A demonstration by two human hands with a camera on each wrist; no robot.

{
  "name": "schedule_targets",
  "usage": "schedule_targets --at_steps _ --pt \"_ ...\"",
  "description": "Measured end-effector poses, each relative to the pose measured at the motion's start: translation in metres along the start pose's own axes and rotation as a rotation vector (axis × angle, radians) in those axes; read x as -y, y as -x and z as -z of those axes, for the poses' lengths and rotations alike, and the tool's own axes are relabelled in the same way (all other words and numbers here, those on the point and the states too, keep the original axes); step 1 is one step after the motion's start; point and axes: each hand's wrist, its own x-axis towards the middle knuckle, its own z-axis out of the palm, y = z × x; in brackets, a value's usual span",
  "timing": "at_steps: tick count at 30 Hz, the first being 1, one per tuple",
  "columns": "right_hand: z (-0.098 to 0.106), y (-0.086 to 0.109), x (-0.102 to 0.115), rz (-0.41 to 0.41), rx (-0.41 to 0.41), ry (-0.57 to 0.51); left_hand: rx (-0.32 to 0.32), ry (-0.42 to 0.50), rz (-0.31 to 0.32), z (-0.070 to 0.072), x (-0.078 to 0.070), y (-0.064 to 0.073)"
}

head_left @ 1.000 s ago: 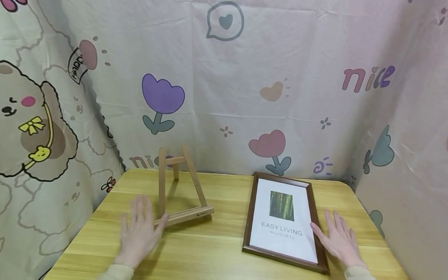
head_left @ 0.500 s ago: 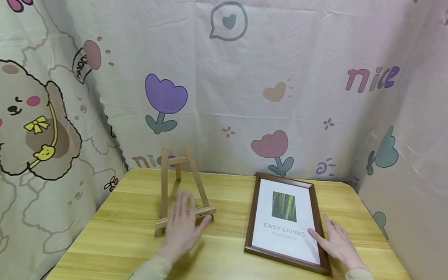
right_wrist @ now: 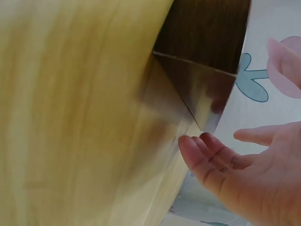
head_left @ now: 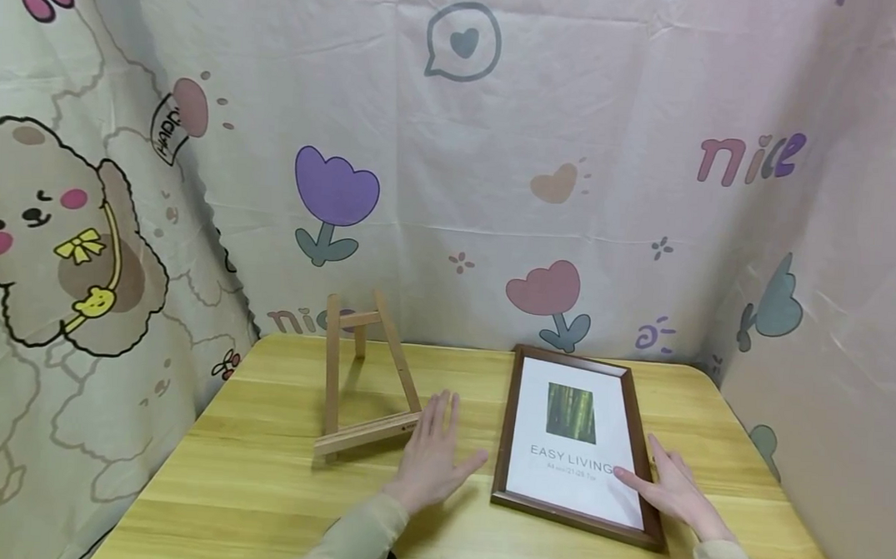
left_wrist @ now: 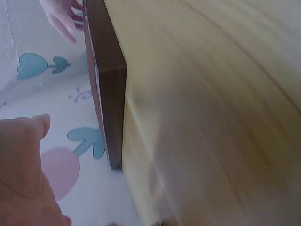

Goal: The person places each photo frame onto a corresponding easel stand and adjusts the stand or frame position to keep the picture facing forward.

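Observation:
A picture frame with a dark brown rim lies flat on the right half of the table, showing a white sheet printed "EASY LIVING" and a small green picture. Over its right edge is my right hand, thumb above the sheet and fingers straight along the outer side; whether it touches cannot be made out. Between the frame and a small wooden easel is my left hand, fingers extended, holding nothing. It hides the right end of the easel's ledge. In the left wrist view the picture frame appears ahead of the left hand.
The wood-grain table ends at a back edge just behind the easel and picture frame. A patterned cloth hangs behind and along both sides.
My left hand has swept right, from the easel's left side across its front toward the picture frame. The right hand has shifted slightly at the frame's right edge. Easel and frame stay put.

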Motion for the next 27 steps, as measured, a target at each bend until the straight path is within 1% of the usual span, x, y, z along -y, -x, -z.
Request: schedule_targets --at_steps 4,7,12,16,19,22,24,27 --pt "-0.001 0.001 -0.001 0.006 0.002 -0.011 0.060 0.069 -0.023 -0.009 -0.010 -0.006" --pt "-0.002 0.001 -0.003 0.021 0.005 -0.035 0.110 0.107 -0.021 -0.017 -0.015 -0.010" --pt "-0.003 0.001 -0.005 0.060 0.004 -0.057 0.176 0.154 0.012 -0.025 -0.021 -0.015" --pt "-0.005 0.001 -0.008 0.099 -0.007 -0.069 0.234 0.199 0.036 -0.029 -0.027 -0.018" --pt "-0.006 0.002 -0.009 0.139 -0.008 -0.110 0.282 0.229 0.047 -0.031 -0.029 -0.021" --pt "-0.008 0.003 -0.011 0.171 0.005 -0.159 0.320 0.239 0.049 -0.032 -0.029 -0.023" --pt "-0.008 0.004 -0.012 0.174 0.016 -0.172 0.337 0.252 0.045 -0.034 -0.029 -0.024" --pt "-0.008 0.005 -0.013 0.154 0.041 -0.184 0.366 0.268 0.041 -0.036 -0.028 -0.025"
